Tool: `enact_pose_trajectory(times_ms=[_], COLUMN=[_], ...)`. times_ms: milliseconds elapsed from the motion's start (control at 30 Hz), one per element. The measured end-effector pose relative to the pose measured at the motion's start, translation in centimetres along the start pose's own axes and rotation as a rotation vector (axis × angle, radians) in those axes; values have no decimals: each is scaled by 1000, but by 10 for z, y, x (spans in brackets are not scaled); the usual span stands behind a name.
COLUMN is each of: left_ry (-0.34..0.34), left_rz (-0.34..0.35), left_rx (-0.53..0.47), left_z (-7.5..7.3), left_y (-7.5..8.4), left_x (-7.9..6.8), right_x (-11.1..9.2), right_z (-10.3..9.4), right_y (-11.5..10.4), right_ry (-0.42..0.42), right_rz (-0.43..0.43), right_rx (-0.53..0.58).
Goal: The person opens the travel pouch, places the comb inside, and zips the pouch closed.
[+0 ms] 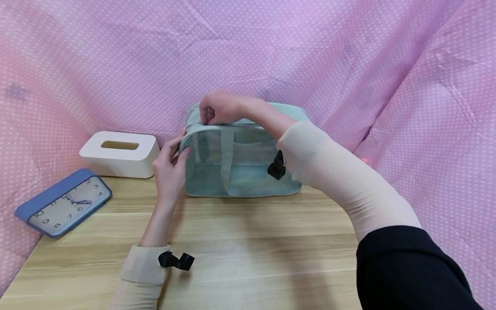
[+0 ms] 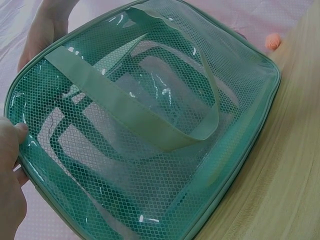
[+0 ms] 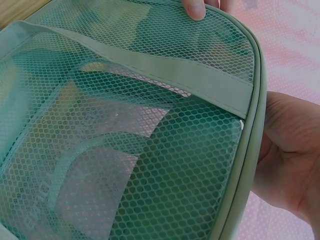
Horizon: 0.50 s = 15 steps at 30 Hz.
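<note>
A mint-green see-through mesh bag point(image 1: 205, 181) stands upright on the table, its front panel crossed by a fabric strap point(image 1: 227, 161). My left hand point(image 1: 168, 170) grips the bag's left edge, thumb on the front panel and fingers behind. At the upper left, my right hand point(image 1: 224, 107) reaches over the top with fingers curled down, pinching at the zip line along the front top edge. The zipper pull itself is hidden by those fingers. In the right wrist view, the left thumb point(image 3: 195, 9) presses the mesh near the piped rim.
To the left, a white tissue box point(image 1: 120, 157) stands against the pink dotted curtain point(image 1: 248, 47). Nearer lies a blue-framed clock point(image 1: 69, 202), tilted. The wooden table point(image 1: 232, 241) extends in front of the bag. A small orange ball-like thing point(image 2: 273, 41) shows beyond it.
</note>
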<state>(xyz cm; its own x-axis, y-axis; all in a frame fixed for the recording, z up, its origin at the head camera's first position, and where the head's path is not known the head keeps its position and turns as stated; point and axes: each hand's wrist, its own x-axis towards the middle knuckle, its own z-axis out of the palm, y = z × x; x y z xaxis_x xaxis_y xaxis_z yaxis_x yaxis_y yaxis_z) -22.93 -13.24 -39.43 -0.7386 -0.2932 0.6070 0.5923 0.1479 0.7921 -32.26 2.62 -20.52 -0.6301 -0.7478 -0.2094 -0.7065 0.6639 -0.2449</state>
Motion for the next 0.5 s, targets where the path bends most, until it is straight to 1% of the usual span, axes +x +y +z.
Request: enact_pose_trajectory(times_ms=[500], left_ry=[5], left_rz=[-1], left_rx=[-3], left_z=[0], left_y=[0], left_x=[0], right_x=[2], right_z=[1], right_y=[-1], right_ry=[2], right_rz=[66], right_rx=[-2])
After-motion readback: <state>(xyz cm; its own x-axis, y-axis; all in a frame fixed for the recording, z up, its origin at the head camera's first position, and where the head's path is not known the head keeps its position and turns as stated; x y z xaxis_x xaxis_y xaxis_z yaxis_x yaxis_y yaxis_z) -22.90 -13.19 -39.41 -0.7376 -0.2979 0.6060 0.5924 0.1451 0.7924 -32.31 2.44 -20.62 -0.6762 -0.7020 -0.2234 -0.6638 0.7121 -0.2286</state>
